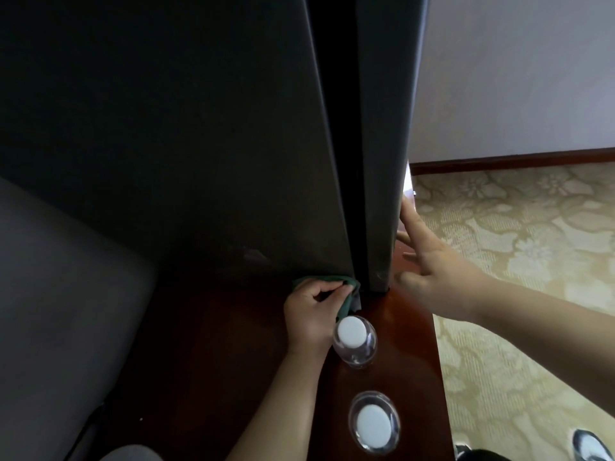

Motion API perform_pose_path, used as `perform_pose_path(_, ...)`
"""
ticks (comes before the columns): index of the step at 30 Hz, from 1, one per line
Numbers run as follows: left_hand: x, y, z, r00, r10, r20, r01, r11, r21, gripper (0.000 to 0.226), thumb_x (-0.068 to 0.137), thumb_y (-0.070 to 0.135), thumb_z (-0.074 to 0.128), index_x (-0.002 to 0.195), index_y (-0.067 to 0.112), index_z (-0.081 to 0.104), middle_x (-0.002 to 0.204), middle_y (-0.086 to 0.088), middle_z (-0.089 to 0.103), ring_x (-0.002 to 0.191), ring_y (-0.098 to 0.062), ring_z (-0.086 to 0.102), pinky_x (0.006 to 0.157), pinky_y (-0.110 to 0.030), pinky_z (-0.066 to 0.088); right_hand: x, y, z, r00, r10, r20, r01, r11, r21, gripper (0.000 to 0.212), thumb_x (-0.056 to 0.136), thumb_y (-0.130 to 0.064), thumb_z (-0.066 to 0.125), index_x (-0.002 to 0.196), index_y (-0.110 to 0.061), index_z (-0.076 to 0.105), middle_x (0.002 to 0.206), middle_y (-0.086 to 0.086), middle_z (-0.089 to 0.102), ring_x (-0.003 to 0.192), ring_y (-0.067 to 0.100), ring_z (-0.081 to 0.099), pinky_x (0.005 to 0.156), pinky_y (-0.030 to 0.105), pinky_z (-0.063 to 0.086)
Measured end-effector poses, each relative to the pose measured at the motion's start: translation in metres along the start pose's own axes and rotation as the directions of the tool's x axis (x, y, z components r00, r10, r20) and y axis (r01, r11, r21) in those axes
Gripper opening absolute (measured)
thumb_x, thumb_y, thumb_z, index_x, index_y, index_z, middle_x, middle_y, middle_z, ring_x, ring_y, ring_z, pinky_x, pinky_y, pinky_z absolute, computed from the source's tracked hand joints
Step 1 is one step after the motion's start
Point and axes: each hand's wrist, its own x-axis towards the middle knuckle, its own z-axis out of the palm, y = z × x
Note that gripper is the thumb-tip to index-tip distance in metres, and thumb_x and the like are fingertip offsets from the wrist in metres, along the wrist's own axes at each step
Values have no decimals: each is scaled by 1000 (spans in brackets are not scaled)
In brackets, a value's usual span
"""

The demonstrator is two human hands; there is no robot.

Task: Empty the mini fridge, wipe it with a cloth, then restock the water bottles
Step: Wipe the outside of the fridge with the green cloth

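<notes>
A: Left hand (311, 319) is balled around the green cloth (447, 296) at the mini fridge (166, 128) base; right hand (432, 261) lies open against its door (382, 161).

B: Two water bottles (355, 341) stand on the worktop (409, 344) just below the fridge (risky) — that left wrist could topple the nearer one.

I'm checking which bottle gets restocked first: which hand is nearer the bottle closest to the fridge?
Left. The left hand is right beside the bottle, gripping the cloth; the right hand is farther, at the fridge door.
</notes>
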Motion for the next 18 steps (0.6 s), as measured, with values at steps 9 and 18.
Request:
perform_pose_path(9, 4, -10, 5, 990, 132, 51, -136, 987, 85, 13, 71, 16, 90, 74, 23, 80, 77, 12, 74, 77, -4, 70, 76, -26, 57, 0, 4, 2, 997, 70, 17, -70, 997, -22, 116, 84, 2, 55, 145, -66, -14, 160, -20, 30, 146, 1, 30, 113, 43, 41)
perform_pose_path(18, 4, -24, 8, 989, -70, 127, 64, 997, 50, 17, 73, 16, 89, 80, 29, 81, 81, 8, 78, 82, -12, 75, 85, -45, 60, 1, 11, 4, 997, 74, 25, -73, 997, -32, 116, 83, 4, 54, 145, -65, -16, 161, -20, 28, 146, 3, 32, 113, 41, 42)
